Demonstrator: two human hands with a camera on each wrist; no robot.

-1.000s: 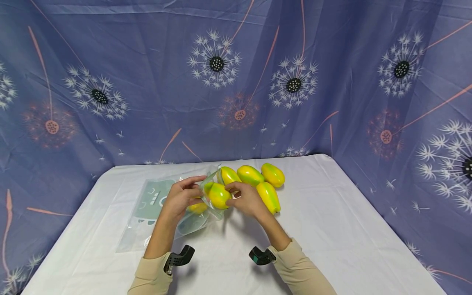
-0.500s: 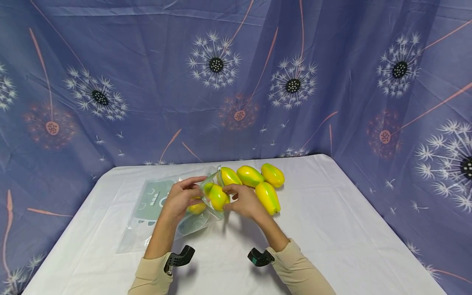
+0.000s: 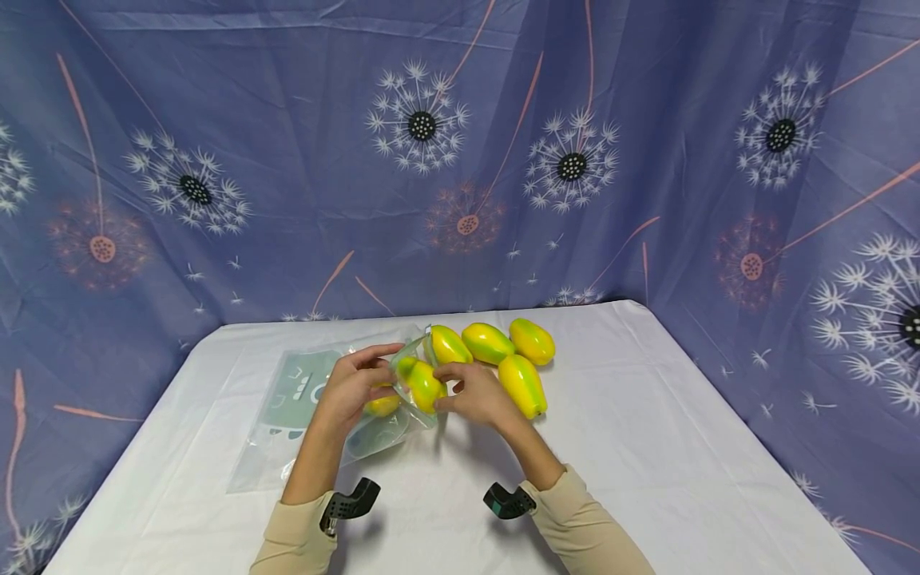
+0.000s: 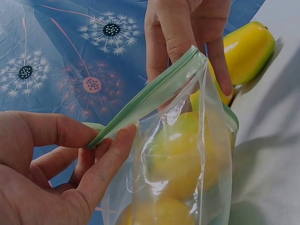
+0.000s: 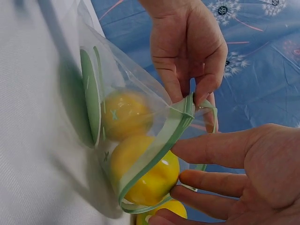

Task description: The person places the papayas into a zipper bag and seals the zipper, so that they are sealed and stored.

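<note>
Thumb and fingers of my left hand pinch the green zip edge of a clear plastic bag, lifting its mouth. One glossy yellow-green oblong fruit lies at that mouth. Deeper in the bag a second yellow fruit shows through the plastic. My right hand is at the bag's opening, its fingers extended and touching the nearer fruit and the zip rim, as the right wrist view shows. Part of that fruit is behind the bag's clear wall in the left wrist view.
Several more yellow-green fruits lie on the white table just behind and right of the right hand. Flat plastic with a green cartoon print spreads on the left; whether it is a second bag I cannot tell. A blue dandelion-patterned cloth hangs behind.
The fruit at the bag's mouth has shifted slightly left and toward me, and my right hand has moved a little with it. My left hand keeps its pinch on the bag edge.
</note>
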